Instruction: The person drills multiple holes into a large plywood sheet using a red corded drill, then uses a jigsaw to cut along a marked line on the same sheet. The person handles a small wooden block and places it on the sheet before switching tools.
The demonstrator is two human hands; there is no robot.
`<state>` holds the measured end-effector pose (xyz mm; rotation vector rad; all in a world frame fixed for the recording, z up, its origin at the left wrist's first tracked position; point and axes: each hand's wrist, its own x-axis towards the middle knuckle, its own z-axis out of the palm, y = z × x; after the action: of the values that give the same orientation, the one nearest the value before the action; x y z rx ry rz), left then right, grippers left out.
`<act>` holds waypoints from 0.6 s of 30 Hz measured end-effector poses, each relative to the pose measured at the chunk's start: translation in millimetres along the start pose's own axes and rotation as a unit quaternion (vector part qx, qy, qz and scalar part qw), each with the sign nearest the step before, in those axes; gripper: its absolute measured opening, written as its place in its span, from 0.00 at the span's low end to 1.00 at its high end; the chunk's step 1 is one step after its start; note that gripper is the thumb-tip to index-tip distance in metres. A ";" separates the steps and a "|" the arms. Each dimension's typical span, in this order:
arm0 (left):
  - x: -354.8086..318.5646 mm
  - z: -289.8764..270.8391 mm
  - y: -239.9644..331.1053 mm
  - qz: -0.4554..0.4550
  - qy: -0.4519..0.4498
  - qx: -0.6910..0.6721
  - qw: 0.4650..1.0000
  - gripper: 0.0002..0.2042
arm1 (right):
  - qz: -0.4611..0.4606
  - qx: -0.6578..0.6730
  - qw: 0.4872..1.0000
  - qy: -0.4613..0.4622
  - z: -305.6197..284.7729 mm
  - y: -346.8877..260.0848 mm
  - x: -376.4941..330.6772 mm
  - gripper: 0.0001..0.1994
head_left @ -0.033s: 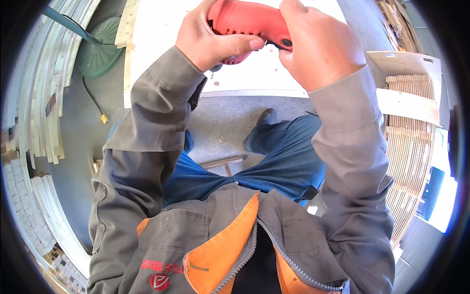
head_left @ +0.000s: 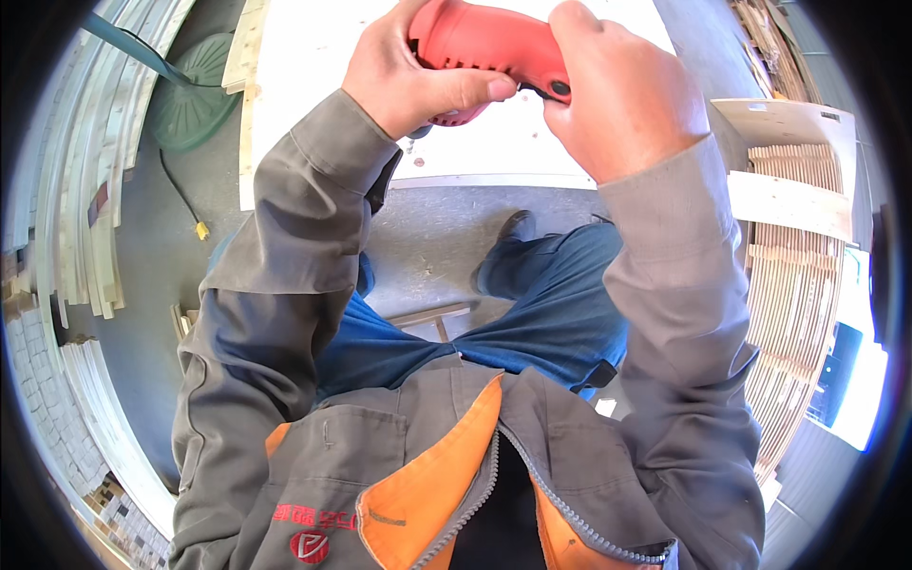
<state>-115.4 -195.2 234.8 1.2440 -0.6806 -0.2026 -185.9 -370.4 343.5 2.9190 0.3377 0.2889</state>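
At the top of the view both my hands hold a red power tool above a white board. Its housing has a row of vent slots and a small black button near the right end; its top is cut off by the frame, so I cannot tell its exact kind. My left hand wraps the left part, thumb laid along the near side. Round the right end closes my right hand, its thumb over the top. A white board lies beneath the tool, with a few small specks on it.
To the left stand a green round base with a pole and a cable with a yellow plug. Long timber strips are stacked at far left. Stacked wooden slats line the right, beside a pale wooden panel.
The red power tool and my hands have shifted very slightly right and nearer to me. My grip looks the same.
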 end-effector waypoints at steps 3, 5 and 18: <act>1.2 -1.0 -8.8 0.009 -0.035 0.035 0.999 0.30 | 0.046 0.006 0.999 0.012 12.1 2.2 -16.8 0.19; -1.8 2.7 -17.0 0.056 -0.008 0.077 0.995 0.31 | 0.074 0.019 0.997 0.012 13.3 0.8 -30.5 0.20; -28.7 12.6 -26.7 0.091 0.033 0.052 0.994 0.20 | 0.062 0.085 0.994 0.028 8.8 -19.1 -69.1 0.21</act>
<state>-139.5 -199.9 201.8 1.2735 -0.7512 0.0249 -253.9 -370.3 319.3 3.1110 0.1973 0.3786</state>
